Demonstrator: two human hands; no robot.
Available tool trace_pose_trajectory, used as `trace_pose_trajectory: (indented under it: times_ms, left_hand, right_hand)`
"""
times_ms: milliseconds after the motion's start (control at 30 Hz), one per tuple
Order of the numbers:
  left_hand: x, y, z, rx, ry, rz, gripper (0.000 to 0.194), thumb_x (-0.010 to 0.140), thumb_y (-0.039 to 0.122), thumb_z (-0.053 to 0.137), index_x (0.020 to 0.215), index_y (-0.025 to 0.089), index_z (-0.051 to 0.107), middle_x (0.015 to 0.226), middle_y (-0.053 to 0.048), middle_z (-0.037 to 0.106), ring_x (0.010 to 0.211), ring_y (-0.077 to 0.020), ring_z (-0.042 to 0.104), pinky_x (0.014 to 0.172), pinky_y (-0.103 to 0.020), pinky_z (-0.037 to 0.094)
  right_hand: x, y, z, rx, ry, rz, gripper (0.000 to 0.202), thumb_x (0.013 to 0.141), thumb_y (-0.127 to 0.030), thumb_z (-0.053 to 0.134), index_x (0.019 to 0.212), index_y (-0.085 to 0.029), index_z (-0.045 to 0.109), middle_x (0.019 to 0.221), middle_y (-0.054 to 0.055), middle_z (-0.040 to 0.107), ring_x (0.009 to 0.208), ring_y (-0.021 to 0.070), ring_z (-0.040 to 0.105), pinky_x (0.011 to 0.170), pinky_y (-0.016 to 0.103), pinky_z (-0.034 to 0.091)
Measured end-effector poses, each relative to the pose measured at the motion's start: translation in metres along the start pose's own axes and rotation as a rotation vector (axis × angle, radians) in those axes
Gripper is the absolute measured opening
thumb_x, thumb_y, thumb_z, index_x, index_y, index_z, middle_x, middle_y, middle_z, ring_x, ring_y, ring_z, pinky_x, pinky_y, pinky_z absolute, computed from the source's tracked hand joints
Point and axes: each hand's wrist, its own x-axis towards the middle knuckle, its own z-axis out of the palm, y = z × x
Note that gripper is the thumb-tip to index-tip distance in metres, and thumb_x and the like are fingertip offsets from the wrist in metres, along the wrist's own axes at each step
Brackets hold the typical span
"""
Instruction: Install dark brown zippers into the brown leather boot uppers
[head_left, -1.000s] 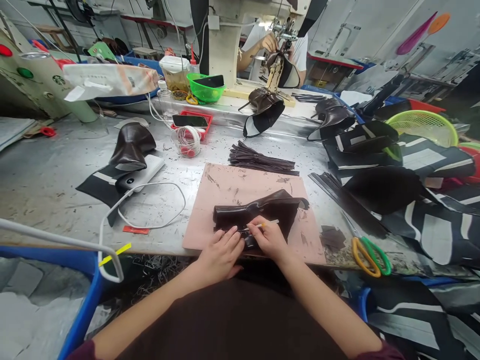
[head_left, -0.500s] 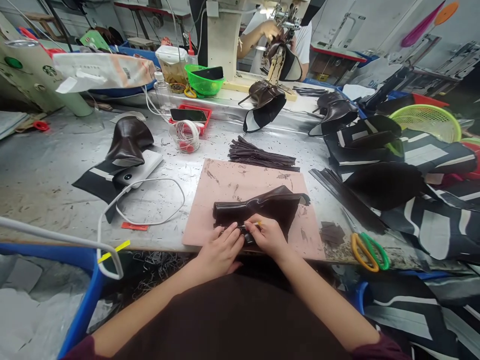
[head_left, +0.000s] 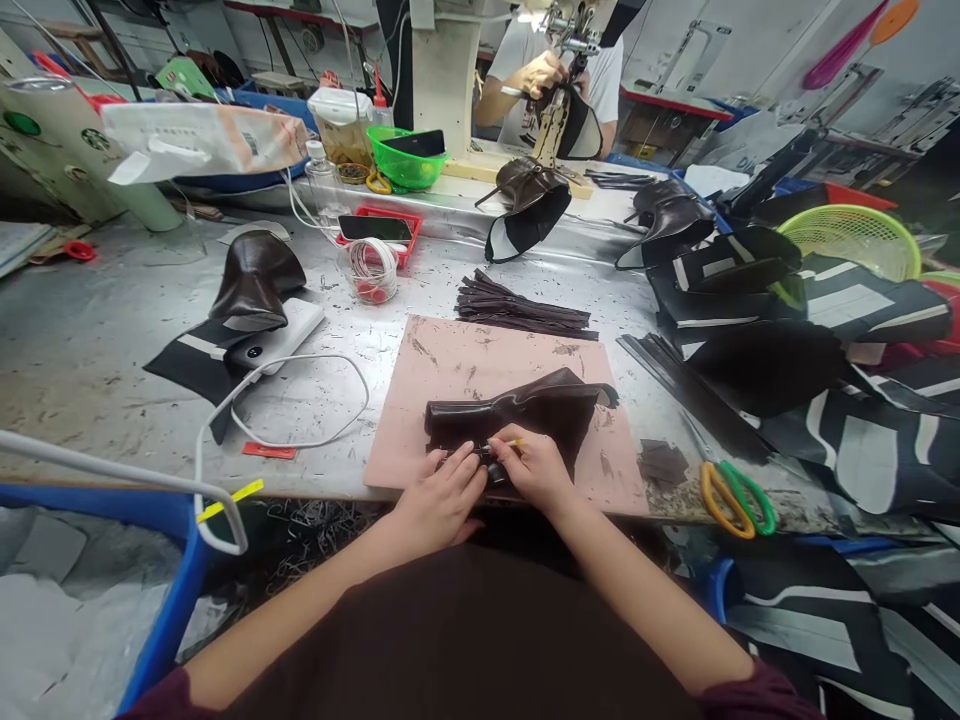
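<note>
A dark brown leather boot shaft lies folded on a pink board, its smooth rolled edge away from me. My left hand rests on the near edge of the leather with its fingers stretched out, pressing it down. Beside it, my right hand is closed in a pinch around a slim pen-like tool with a yellowish end. The tool's tip meets the leather close to my left fingertips; its exact kind is too small to tell.
Scissors lie at the right edge; dark leather pieces are piled beyond. Dark strips lie behind the board. A leather shaft and white power bank with cable stand left. Across the bench, a person works at a sewing machine.
My hands and the leather stay nearly in place, with only a slight shift of the tool. Across the bench, the other person's hand has moved at the machine.
</note>
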Motion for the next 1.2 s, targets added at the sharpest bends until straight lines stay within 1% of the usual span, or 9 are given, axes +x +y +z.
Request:
trace_pose_trajectory:
  times_ms: [167,333,500,633,700,967,1100,1200]
  left_hand:
    - [0.0005,-0.0001,-0.0007,0.006,0.016,0.002,0.048,0.079,0.044,0.047,0.115,0.012,0.05,0.12,-0.013,0.053,0.12,-0.0272,0.039,0.093,-0.041,0.025]
    - [0.0005,0.0004,-0.0003,0.007,0.005,0.001,0.049,0.078,0.044,0.047,0.115,0.012,0.049,0.12,-0.014,0.053,0.12,-0.0277,0.038,0.093,-0.04,0.025]
    - [0.0001,0.0004,0.0001,0.01,0.001,0.004,0.05,0.079,0.045,0.046,0.117,0.012,0.048,0.121,-0.014,0.051,0.121,-0.0281,0.036,0.093,-0.041,0.025]
    - [0.001,0.0004,-0.0022,0.01,-0.002,0.003,0.049,0.079,0.044,0.045,0.116,0.012,0.049,0.119,-0.014,0.053,0.12,-0.0276,0.038,0.092,-0.041,0.025]
    - [0.0014,0.0005,-0.0029,0.006,-0.002,0.004,0.048,0.08,0.044,0.045,0.116,0.012,0.048,0.119,-0.014,0.053,0.12,-0.0271,0.038,0.093,-0.041,0.025]
    - [0.0008,0.0003,-0.001,0.007,-0.017,0.001,0.049,0.079,0.044,0.046,0.117,0.013,0.047,0.12,-0.015,0.051,0.121,-0.0278,0.036,0.093,-0.042,0.025]
    - [0.0008,0.0002,-0.001,0.005,-0.02,-0.001,0.05,0.079,0.043,0.046,0.117,0.012,0.047,0.12,-0.015,0.051,0.121,-0.028,0.036,0.092,-0.042,0.026]
    - [0.0006,0.0003,-0.0015,-0.003,-0.025,-0.002,0.049,0.079,0.043,0.045,0.118,0.012,0.047,0.121,-0.015,0.051,0.122,-0.0279,0.035,0.093,-0.042,0.025]
  right_hand:
    - [-0.0003,0.0006,0.0001,0.011,0.003,0.006,0.02,0.083,-0.029,0.044,0.071,-0.019,0.057,0.064,0.002,0.064,0.058,0.0137,0.06,0.055,0.021,0.042]
    - [-0.0006,0.0012,0.0011,0.021,-0.007,0.003,0.021,0.083,-0.028,0.044,0.07,-0.019,0.057,0.063,0.002,0.064,0.056,0.0134,0.06,0.055,0.021,0.043]
    - [-0.0013,0.0017,-0.0001,0.035,0.011,0.01,0.021,0.082,-0.029,0.045,0.068,-0.019,0.057,0.062,0.002,0.065,0.055,0.0137,0.06,0.054,0.021,0.043]
    - [-0.002,0.0051,-0.0011,0.056,0.111,0.091,0.022,0.082,-0.03,0.044,0.067,-0.02,0.055,0.057,0.001,0.064,0.052,0.0135,0.06,0.052,0.021,0.043]
    - [-0.002,0.0065,-0.0008,0.039,0.132,0.112,0.022,0.082,-0.031,0.044,0.067,-0.02,0.054,0.057,0.001,0.064,0.051,0.0136,0.06,0.052,0.021,0.044]
    - [-0.0017,0.0048,0.0002,-0.048,0.096,0.072,0.023,0.083,-0.032,0.043,0.067,-0.02,0.055,0.058,0.001,0.064,0.053,0.0139,0.061,0.053,0.021,0.044]
    - [-0.0019,0.0037,-0.0004,-0.057,0.11,0.061,0.024,0.083,-0.031,0.042,0.068,-0.02,0.056,0.059,0.002,0.064,0.055,0.0138,0.06,0.053,0.021,0.043]
    - [-0.0019,0.0028,-0.0016,-0.075,0.09,0.052,0.024,0.083,-0.031,0.042,0.067,-0.02,0.056,0.059,0.002,0.064,0.055,0.0139,0.06,0.053,0.021,0.043]
